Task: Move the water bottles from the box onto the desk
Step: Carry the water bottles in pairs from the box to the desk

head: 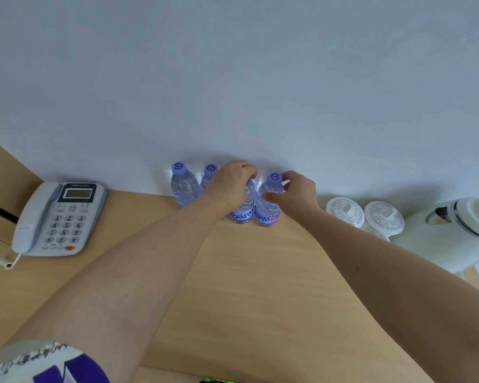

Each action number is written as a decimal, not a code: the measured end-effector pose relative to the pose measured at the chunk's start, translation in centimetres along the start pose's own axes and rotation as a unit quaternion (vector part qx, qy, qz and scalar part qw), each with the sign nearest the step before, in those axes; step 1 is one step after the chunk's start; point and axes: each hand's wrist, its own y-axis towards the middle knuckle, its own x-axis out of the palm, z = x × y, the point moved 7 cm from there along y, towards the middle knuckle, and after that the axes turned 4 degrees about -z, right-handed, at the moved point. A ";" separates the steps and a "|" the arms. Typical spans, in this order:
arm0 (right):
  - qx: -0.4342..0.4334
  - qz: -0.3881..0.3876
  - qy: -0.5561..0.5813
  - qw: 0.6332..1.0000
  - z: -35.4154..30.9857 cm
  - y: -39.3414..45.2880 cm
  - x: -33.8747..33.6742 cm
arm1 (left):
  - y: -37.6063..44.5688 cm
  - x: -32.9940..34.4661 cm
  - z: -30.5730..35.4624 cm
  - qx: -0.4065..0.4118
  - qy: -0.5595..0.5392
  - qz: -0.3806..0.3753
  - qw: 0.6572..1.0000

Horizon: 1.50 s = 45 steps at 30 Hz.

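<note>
Against wall at back of worktop (246, 272): four water bottles (267, 205) upright in tight row. Left hand (230, 183) wrapped over third bottle's top; right hand (299, 193) pinching fourth bottle's neck. Telephone (58, 217) far left; two lidded cups (365, 211), kettle (454, 230) right.

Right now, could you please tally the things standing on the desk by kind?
Water bottles: 4
Telephone: 1
Lidded white cups: 2
White kettle: 1
Total: 8
</note>
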 end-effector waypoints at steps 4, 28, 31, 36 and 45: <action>-0.028 -0.016 0.003 0.999 -0.2 0.1 0.1 | 0.1 0.0 0.0 0.000 -0.002 0.001 1.000; -0.048 -0.062 0.007 0.997 0.1 0.4 0.1 | -1.2 0.4 1.1 -0.048 0.043 0.015 0.998; -0.037 -0.057 0.002 0.998 0.0 -0.2 -0.7 | -2.1 0.0 1.3 -0.084 0.059 0.031 0.994; -0.039 -0.011 -0.068 0.997 -0.9 -2.5 -2.1 | -2.6 -1.1 2.2 -0.054 0.054 0.014 0.997; 0.032 0.088 -0.195 0.976 1.0 -12.3 -5.8 | -4.3 -1.3 8.3 0.108 0.104 -0.018 0.989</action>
